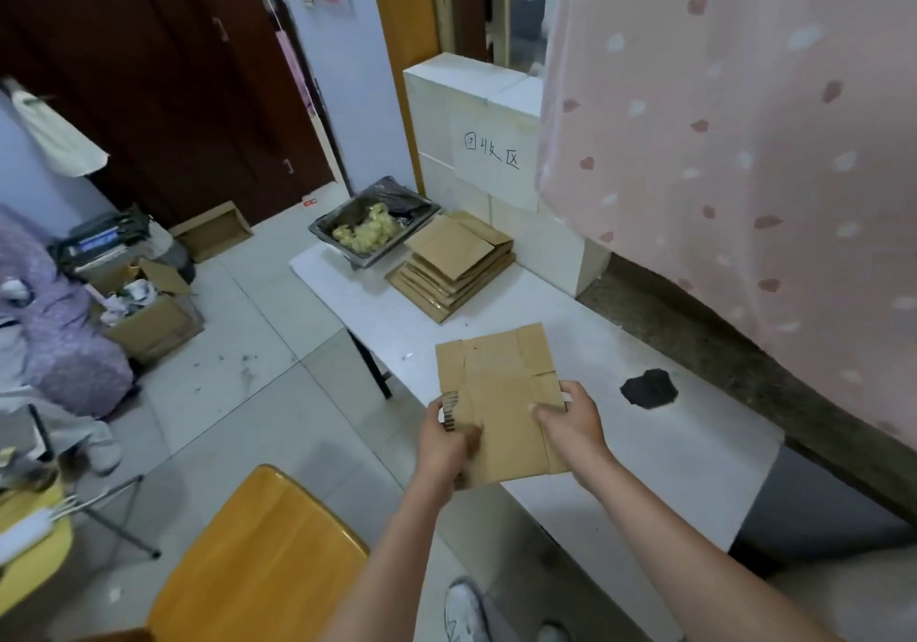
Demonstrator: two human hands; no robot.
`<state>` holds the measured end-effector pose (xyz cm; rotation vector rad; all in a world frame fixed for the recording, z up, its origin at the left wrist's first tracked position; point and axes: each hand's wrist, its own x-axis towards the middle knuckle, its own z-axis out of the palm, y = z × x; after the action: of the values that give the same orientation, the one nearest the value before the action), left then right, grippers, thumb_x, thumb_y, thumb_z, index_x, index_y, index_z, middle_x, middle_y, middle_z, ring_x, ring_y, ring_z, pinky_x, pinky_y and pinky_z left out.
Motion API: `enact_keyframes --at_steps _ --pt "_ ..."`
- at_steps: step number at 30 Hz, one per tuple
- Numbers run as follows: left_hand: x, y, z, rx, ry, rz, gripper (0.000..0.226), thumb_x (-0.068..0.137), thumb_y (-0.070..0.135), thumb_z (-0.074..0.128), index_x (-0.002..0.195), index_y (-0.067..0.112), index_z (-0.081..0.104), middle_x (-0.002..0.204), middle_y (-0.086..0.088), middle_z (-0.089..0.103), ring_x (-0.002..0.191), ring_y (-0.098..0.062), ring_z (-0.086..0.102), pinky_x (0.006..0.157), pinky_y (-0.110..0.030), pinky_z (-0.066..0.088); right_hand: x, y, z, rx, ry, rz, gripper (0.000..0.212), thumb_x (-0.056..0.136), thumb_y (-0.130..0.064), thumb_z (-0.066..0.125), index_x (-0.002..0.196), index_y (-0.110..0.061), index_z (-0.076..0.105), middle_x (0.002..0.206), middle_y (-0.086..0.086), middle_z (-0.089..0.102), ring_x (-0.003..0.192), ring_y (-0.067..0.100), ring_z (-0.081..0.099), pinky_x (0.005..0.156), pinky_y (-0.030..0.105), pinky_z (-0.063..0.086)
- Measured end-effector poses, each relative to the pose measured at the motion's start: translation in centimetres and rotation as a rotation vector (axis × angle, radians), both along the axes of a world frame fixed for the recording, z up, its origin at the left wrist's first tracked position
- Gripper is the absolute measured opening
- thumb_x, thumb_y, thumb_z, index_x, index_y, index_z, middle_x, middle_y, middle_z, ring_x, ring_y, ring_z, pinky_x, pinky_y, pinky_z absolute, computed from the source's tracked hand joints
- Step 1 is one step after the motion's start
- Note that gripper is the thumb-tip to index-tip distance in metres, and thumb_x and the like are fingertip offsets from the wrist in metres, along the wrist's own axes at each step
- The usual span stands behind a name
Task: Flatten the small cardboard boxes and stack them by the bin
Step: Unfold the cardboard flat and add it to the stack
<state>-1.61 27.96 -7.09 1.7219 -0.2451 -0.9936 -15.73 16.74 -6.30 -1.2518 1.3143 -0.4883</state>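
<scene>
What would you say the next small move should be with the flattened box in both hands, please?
Probably carry the flattened box forward and lay it on the stack beside the bin: it already looks flat, both the left hand and right hand grip it.

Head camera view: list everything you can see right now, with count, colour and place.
flattened box: one, brown, held over the table's near part
stack of flattened boxes: one pile, brown, on the table right of the bin
bin: one, grey with black liner, yellowish scraps inside, far end of the table
table: one, white, along the wall
dark patch: one, black, on the table right of the held box
handwritten sign: one, white, on the tiled wall
curtain: one, pink, spotted, right
chair: one, yellow, bottom left
open carton: one, brown, full of scraps, on the floor left
shoe: one, white, bottom
left hand: grips the box's left edge
right hand: grips its right edge
</scene>
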Motion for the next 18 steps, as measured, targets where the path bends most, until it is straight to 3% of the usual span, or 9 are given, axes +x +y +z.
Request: enact_keyframes --at_steps 6,11,18 --pt "5.5 0.3 -0.2 -0.044 -0.016 0.024 0.051 0.086 0.006 0.072 0.131 0.022 0.053 0.116 0.001 0.07 0.101 -0.019 0.068 0.077 -0.034 0.058 5.5 0.2 0.8 -0.028 0.018 0.039 0.032 0.086 -0.018 0.069 0.114 -0.024 0.054 0.104 -0.004 0.065 0.091 0.014 0.065 0.073 0.032 0.052" --pt "9.4 -0.5 0.1 -0.07 -0.011 0.019 0.05 0.087 0.009 0.072 0.128 0.029 0.052 0.106 0.007 0.069 0.092 -0.015 0.068 0.064 -0.028 0.055 9.0 -0.3 0.9 -0.052 0.021 0.031 0.032 0.088 -0.022 0.07 0.115 -0.025 0.052 0.105 -0.005 0.063 0.09 0.011 0.062 0.063 0.027 0.047" --pt "12.9 -1.5 0.7 -0.056 -0.009 0.009 0.049 0.088 0.011 0.071 0.126 0.034 0.05 0.099 0.008 0.069 0.083 -0.015 0.068 0.064 -0.031 0.054 12.7 -1.3 0.6 -0.052 0.017 0.02 0.033 0.089 -0.024 0.069 0.115 -0.027 0.051 0.107 -0.006 0.061 0.09 0.009 0.06 0.062 0.026 0.045"
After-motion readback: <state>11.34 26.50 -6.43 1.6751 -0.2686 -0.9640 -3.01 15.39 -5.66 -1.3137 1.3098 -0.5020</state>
